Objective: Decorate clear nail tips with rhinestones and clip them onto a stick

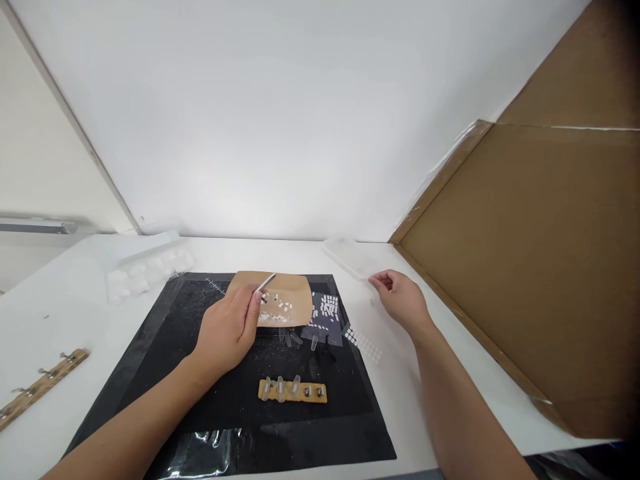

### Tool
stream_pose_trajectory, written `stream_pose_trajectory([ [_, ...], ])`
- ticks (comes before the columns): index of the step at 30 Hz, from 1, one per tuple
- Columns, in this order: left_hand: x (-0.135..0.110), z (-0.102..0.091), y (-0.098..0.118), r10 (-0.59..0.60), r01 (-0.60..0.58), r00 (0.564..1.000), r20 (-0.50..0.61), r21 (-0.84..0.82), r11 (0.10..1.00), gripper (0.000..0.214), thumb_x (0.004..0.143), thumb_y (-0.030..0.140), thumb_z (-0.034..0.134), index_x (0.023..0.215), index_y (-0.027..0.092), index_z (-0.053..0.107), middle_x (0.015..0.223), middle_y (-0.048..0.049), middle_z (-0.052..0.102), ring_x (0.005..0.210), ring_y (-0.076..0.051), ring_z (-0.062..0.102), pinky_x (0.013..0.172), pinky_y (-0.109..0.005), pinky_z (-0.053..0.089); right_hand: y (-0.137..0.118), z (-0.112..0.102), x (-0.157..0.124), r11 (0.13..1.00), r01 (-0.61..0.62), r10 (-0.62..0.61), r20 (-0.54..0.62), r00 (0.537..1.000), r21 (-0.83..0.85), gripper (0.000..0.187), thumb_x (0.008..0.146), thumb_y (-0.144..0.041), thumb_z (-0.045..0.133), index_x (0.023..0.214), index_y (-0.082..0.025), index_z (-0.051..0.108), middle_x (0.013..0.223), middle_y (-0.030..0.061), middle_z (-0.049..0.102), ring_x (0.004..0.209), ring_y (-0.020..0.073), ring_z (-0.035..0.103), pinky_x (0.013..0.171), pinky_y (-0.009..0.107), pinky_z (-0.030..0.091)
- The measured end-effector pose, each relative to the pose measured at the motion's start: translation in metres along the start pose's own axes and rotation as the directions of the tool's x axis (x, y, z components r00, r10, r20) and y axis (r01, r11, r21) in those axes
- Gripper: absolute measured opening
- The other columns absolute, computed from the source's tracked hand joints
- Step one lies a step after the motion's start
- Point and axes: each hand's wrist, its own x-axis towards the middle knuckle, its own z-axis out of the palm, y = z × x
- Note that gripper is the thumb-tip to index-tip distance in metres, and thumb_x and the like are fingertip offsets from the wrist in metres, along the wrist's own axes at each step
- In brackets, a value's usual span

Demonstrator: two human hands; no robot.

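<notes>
My left hand [229, 327] is closed round a thin, pale stick-like tool [265, 283] with a dark edge; its exact kind is unclear. This hand lies over the left part of a tan paper sheet [300, 293] bearing many small white pieces. On the right, my right hand [403, 300] has thumb and fingers pinched at the near corner of a shallow clear plastic tray [345, 255]. Nearer to me is a small wooden strip [319, 399] with clear nail tips standing on several of its clips. Loose clear nail tips [295, 339] lie below the paper.
A black mat [225, 400] covers the table's middle. A dark card [330, 333] with white tabs and a clear adhesive sheet [367, 345] lie at its right. Clear plastic packaging [150, 267] sits back left, another clip strip [40, 387] left. Cardboard [540, 267] walls the right side.
</notes>
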Motion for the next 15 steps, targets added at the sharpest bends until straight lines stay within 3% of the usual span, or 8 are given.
stream_pose_trajectory([
  [3,0.000,0.001,0.000,0.007,-0.007,1.000,0.020,-0.006,1.000,0.034,0.110,0.037,0.030,0.114,0.022,0.060,0.099,-0.0053,0.073,0.090,-0.024,0.070,0.078,-0.035,0.051,-0.027,0.001,-0.018,0.938,0.213,-0.180,-0.142,0.973,0.273,0.026,0.096,-0.046,0.058,0.100,-0.022,0.067,0.098,0.0067,0.072,0.084,0.0202,0.063,0.073,0.032,0.048],
  [6,0.000,0.001,-0.001,0.007,-0.007,1.000,0.023,-0.013,1.000,0.035,0.110,0.037,0.030,0.112,0.022,0.060,0.098,-0.0052,0.072,0.090,-0.024,0.070,0.078,-0.036,0.050,-0.056,0.011,-0.040,0.758,0.301,-0.310,-0.087,0.947,0.578,0.026,0.097,-0.047,0.061,0.104,-0.022,0.064,0.094,0.0040,0.067,0.083,0.0183,0.061,0.075,0.031,0.049],
  [10,0.001,0.000,-0.003,0.000,0.001,1.000,0.011,-0.021,1.000,0.035,0.110,0.037,0.030,0.110,0.021,0.060,0.097,-0.0054,0.070,0.089,-0.024,0.069,0.079,-0.036,0.050,-0.076,0.023,-0.058,0.568,0.142,-0.332,0.067,0.941,0.811,0.030,0.095,-0.051,0.066,0.105,-0.022,0.067,0.081,0.0001,0.062,0.069,0.0142,0.055,0.065,0.028,0.047],
  [15,0.000,0.000,0.000,0.023,-0.023,0.999,0.032,-0.021,1.000,0.033,0.110,0.035,0.030,0.113,0.021,0.059,0.096,-0.0054,0.071,0.087,-0.024,0.069,0.076,-0.037,0.050,-0.081,0.026,-0.065,0.399,-0.115,-0.283,0.241,0.928,0.910,0.031,0.089,-0.052,0.075,0.099,-0.023,0.068,0.074,-0.0015,0.064,0.062,0.0114,0.051,0.057,0.025,0.041],
])
